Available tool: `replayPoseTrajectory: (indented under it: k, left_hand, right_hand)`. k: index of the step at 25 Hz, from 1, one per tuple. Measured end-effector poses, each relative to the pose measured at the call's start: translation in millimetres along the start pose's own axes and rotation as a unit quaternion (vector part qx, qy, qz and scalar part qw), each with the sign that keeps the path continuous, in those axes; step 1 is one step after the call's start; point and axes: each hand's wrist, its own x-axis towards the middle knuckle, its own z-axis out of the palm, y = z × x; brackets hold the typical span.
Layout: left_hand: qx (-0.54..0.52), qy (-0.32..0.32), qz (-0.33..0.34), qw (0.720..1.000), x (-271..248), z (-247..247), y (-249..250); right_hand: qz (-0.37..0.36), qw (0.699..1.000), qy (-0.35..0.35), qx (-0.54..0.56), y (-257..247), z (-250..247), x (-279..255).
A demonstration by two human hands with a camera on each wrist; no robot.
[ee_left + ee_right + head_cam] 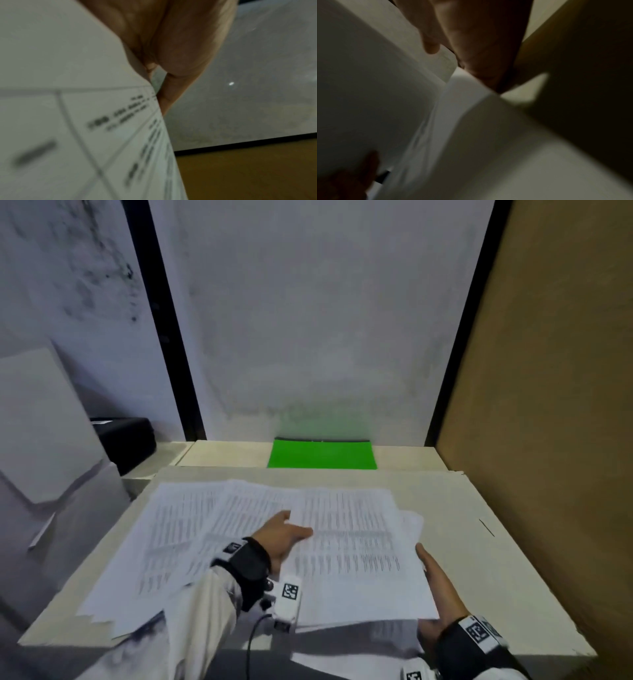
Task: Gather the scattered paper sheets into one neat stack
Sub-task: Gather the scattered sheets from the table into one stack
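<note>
Several white printed paper sheets (pixel 171 542) lie fanned and overlapping on the pale table (pixel 486 559). The top sheet (pixel 356 546) sits to the right of the pile. My left hand (pixel 291 534) rests on the pile's middle and pinches that sheet's left edge, with the fingertips hidden under it. In the left wrist view the printed sheet (pixel 85 121) runs between the thumb and fingers of the left hand (pixel 180 40). My right hand (pixel 436 580) lies edge-on with straight fingers along the top sheet's right edge. The right wrist view is dark: a fingertip (pixel 431 47) touches the sheets (pixel 368 94).
A green folder (pixel 322 455) lies flat at the back of the table against the white wall. A brown board (pixel 548 405) walls off the right side. A black case (pixel 126 440) and a white box (pixel 44 422) stand at the left. One sheet (pixel 342 659) overhangs the front edge.
</note>
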Motion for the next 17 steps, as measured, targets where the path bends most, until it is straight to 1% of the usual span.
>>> replayPoseTrajectory:
  k: [1, 2, 4, 5, 6, 7, 8, 9, 10, 11, 12, 13, 14, 15, 17]
  left_hand:
    - [0.073, -0.017, -0.035, 0.997, 8, 3, -19]
    - [0.157, -0.025, -0.039, 0.987, 14, 5, -32]
    - [0.291, -0.041, 0.010, 0.956, 20, 3, -37]
    - [0.330, -0.046, 0.033, 0.942, 20, -3, -33]
    - [0.343, -0.037, 0.036, 0.938, 19, -12, -24]
    - [0.343, -0.002, 0.029, 0.939, 19, -25, -15]
    - [0.356, 0.056, 0.017, 0.933, 21, -47, -7]
    - [0.389, 0.120, -0.009, 0.913, 21, -73, -3]
    - [0.426, 0.179, -0.053, 0.885, 19, -100, -5]
    - [0.457, 0.220, -0.104, 0.856, 17, -128, -16]
    - [0.468, 0.248, -0.160, 0.833, 12, -151, -29]
    - [0.460, 0.267, -0.195, 0.824, 6, -166, -42]
    - [0.436, 0.287, -0.211, 0.826, -2, -177, -54]
    - [0.414, 0.299, -0.212, 0.833, -7, -182, -61]
    - [0.418, 0.303, -0.204, 0.832, -7, -183, -64]
  right_hand:
    - [0.002, 1.000, 0.005, -0.025, 1, 0, 0]
    - [-0.004, 0.999, 0.006, -0.053, 2, -2, 3]
    - [-0.041, 0.991, 0.012, -0.127, 2, -5, 5]
    - [-0.055, 0.985, 0.014, -0.165, 3, -5, 6]
    - [-0.063, 0.979, 0.008, -0.192, 4, -4, 7]
    - [-0.062, 0.978, 0.000, -0.200, 4, -4, 8]
    - [-0.058, 0.978, -0.007, -0.200, 4, -4, 10]
    - [-0.056, 0.977, -0.005, -0.204, 4, -2, 9]
    - [-0.058, 0.977, 0.003, -0.205, 4, -3, 10]
    - [-0.060, 0.977, 0.005, -0.206, 3, -2, 9]
    - [-0.060, 0.978, -0.005, -0.201, 2, -3, 10]
    - [-0.056, 0.980, -0.014, -0.190, 1, -5, 9]
    - [-0.053, 0.981, -0.018, -0.187, 1, -5, 12]
    - [-0.044, 0.983, -0.018, -0.180, 1, -4, 14]
    - [-0.038, 0.986, -0.021, -0.158, 3, -5, 19]
